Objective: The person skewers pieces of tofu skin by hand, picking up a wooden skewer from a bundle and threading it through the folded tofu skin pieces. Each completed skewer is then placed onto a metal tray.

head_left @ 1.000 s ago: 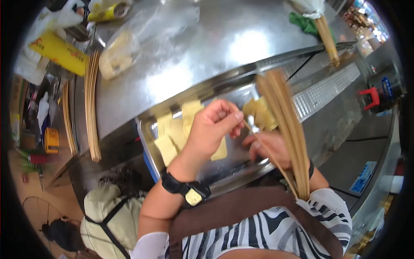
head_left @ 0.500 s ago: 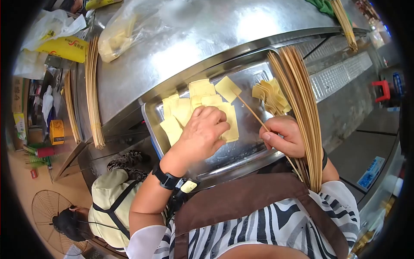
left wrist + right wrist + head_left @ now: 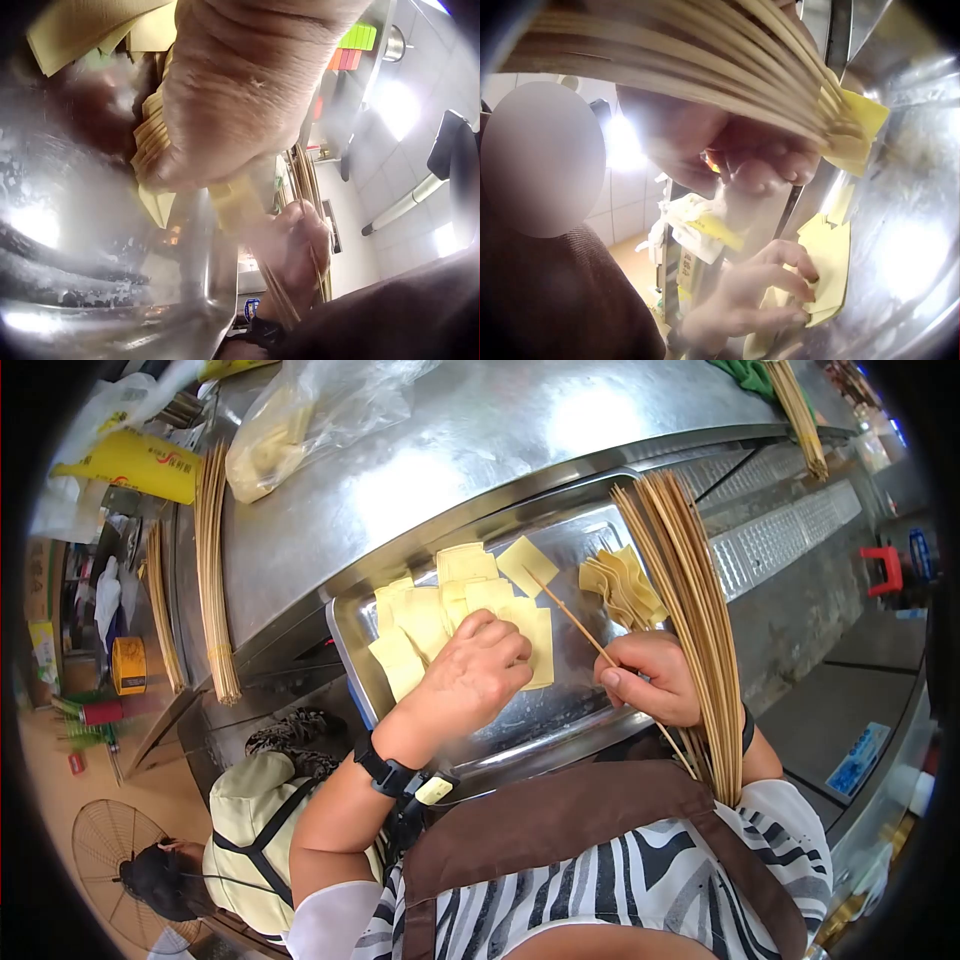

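While its slender wooden shaft slants across a metal tray, a bamboo skewer carries one thin yellow square sheet near its tip. The skewer's long axis runs from the sheet, at the tray's far side, down toward the brown apron on the wearer's right. The right hand grips the shaft between thumb and bent fingers, with a thick bundle of skewers lying fanned against that hand. Just beside the bundle, a ruffled stack of yellow sheets shows wavy, layered edges. The left hand, its fingers curled, pinches at a pile of flat yellow squares, matte and overlapping, inside the tray's left part. The tray, smooth and shiny with a raised rim, sits below a broad steel counter streaked with bright reflections. On the counter rest a clear plastic bag with pale contents and a second skewer bundle, which overhangs the edge. To the left, a person in a pale top with black straps is near a round wire fan above a tan floor; at right stands a red stool.
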Motion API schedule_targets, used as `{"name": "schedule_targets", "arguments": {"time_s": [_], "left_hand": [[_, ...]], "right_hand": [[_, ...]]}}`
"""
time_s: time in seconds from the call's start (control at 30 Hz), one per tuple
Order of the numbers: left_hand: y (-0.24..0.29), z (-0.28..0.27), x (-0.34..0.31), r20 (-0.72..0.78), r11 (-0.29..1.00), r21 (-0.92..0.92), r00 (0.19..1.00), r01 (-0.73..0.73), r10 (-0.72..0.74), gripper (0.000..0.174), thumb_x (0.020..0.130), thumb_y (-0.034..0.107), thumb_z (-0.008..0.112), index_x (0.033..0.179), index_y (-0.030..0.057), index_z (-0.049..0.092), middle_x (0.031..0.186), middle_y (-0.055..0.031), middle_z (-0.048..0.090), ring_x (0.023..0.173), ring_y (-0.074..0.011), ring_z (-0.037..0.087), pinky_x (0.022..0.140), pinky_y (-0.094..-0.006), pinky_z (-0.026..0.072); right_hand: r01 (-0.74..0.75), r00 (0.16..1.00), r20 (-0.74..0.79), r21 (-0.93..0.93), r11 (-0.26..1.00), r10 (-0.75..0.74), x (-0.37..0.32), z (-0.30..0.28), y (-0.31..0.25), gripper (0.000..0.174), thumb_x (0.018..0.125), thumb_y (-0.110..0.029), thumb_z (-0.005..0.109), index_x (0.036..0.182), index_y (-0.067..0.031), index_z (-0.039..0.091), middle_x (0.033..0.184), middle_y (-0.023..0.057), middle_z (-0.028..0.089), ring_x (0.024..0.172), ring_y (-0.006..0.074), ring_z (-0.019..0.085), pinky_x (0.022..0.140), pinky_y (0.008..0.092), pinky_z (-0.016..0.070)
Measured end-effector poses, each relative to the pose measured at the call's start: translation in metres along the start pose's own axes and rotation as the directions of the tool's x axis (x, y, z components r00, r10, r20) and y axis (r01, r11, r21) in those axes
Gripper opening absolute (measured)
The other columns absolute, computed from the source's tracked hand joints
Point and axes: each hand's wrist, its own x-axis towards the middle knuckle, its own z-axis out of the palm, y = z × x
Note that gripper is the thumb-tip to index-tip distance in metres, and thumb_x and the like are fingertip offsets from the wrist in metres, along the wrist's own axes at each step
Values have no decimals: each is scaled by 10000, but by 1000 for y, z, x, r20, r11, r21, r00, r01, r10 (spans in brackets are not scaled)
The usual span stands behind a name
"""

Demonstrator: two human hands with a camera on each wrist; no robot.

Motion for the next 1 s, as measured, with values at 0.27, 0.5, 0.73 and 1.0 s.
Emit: {"name": "schedule_targets", "arguments": {"time_s": [0.27, 0.5, 0.73, 1.0], "left_hand": [[3, 0, 5, -229, 975, -214, 968, 54, -104, 116, 835, -14, 616, 908, 60, 566, 872, -29, 587, 843, -201, 586, 832, -371, 464], [-10, -3, 10, -13, 6, -1000, 532, -15, -846, 91, 1031, 172, 470, 1063, 93, 500, 955, -45, 627, 880, -132, 644, 754, -279, 515], [-12, 0, 15, 134, -222, -966, 476, -134, -869, 218, 971, 75, 559, 1178, 17, 526, 1178, -137, 645, 1055, -211, 657, 920, -354, 538], [1, -17, 27, 26, -48, -998, 355, -51, -935, 379, 924, 6, 606, 1253, 8, 417, 1136, -138, 660, 981, -201, 675, 820, -341, 564]], "right_hand": [[14, 1000, 9, -65, 998, -13, -2, -3, 1, 207, 949, -140, 511, 836, -9, 625, 641, 44, 610, 600, 171, 604, 584, 317, 458], [75, 997, 18, -46, 996, -74, 1, -2, -7, 188, 942, -134, 542, 830, -13, 634, 644, 44, 618, 611, 178, 612, 583, 321, 463], [95, 994, 55, -2, 995, -95, 4, 4, -8, 183, 945, -152, 559, 812, -28, 582, 635, 74, 547, 595, 243, 552, 585, 372, 421], [87, 993, 81, 21, 996, -88, 5, 7, -7, 184, 944, -148, 554, 817, -19, 586, 631, 80, 542, 595, 245, 547, 584, 371, 421]]}}
